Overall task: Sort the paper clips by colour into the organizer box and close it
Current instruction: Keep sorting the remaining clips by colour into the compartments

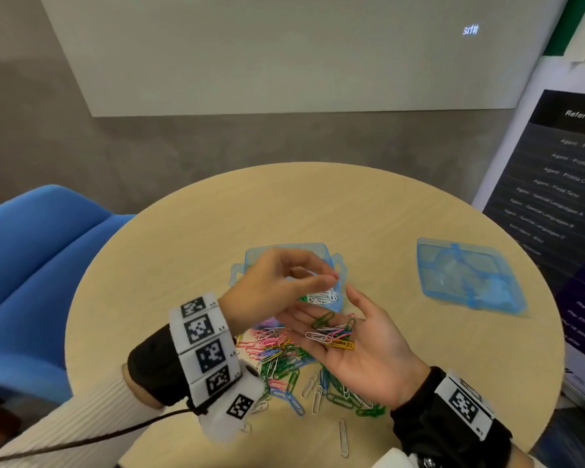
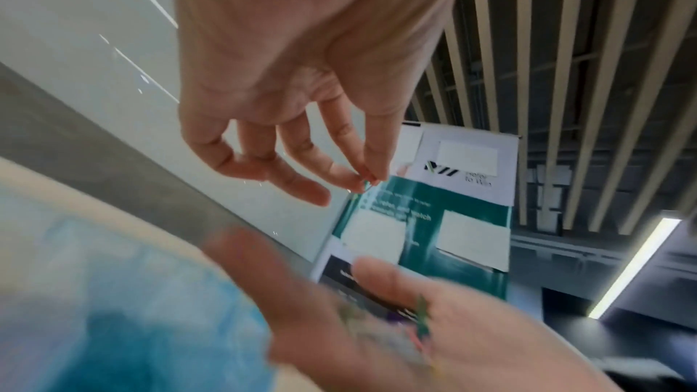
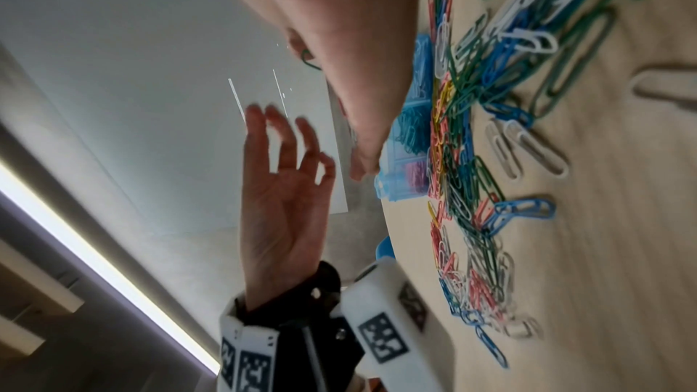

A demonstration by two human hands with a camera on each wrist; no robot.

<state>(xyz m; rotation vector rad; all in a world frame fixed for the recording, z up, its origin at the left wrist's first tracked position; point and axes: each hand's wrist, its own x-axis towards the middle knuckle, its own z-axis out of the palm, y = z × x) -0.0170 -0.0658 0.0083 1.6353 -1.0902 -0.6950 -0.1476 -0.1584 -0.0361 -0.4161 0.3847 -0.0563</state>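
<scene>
Loose paper clips (image 1: 293,373) of mixed colours lie heaped on the round table (image 1: 183,231) at its near edge. Above them the left hand (image 1: 271,285) pinches 1 small clip between thumb and forefinger, other fingers relaxed, over the organizer box (image 1: 339,300), where white clips show in a compartment. Right hand (image 1: 362,346) lies palm up, fingers released, cradling several clips. Farther right rests the blue lid (image 1: 466,273), well apart.
</scene>
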